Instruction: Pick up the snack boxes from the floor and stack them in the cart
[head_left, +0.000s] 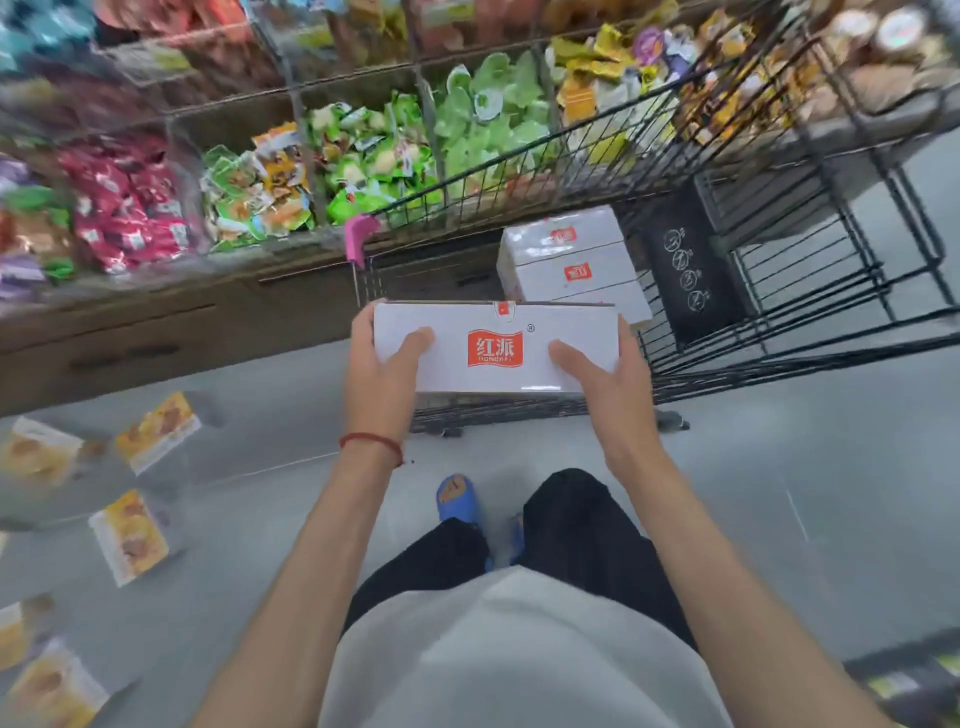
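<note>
I hold a white snack box with a red logo flat in front of me, at the near end of the black wire cart. My left hand grips its left end and my right hand grips its right end, thumbs on top. Inside the cart lies a stack of white boxes with the same red logo. Several yellow-and-white snack boxes lie scattered on the grey floor at the lower left, one of them nearest the shelf base.
A shelf of bagged snacks runs along the left and behind the cart. The cart's pink handle end sticks out near the shelf. My feet in blue slippers stand just behind the cart. Grey floor stretches to the right.
</note>
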